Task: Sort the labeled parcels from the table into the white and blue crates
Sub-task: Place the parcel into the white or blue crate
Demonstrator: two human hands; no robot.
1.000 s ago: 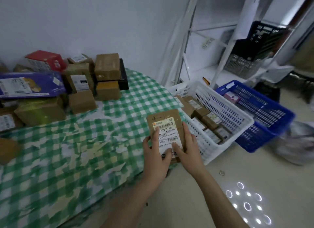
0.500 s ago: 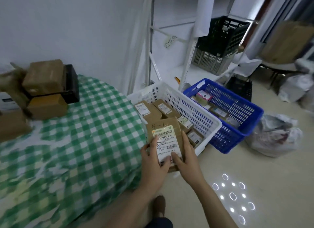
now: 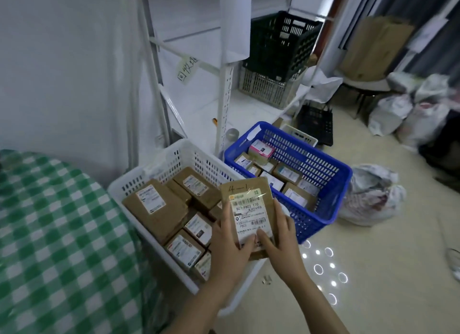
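Cardboard parcel point(image 3: 245, 188): flat, stiff, likely light; held with its label point(image 3: 249, 216) up over the white crate point(image 3: 139, 181), near the blue crate point(image 3: 331, 209).
Best hold: both long edges, off the glossy label.
Left hand point(image 3: 231, 244): grips the left edge, thumb on the label.
Right hand point(image 3: 281, 236): grips the right edge.
Since earlier: parcel carried from the table point(image 3: 49, 234) edge to above the white crate.

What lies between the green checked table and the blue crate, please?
In the head view, the white crate, holding brown labelled parcels, stands between the green checked table and the blue crate.
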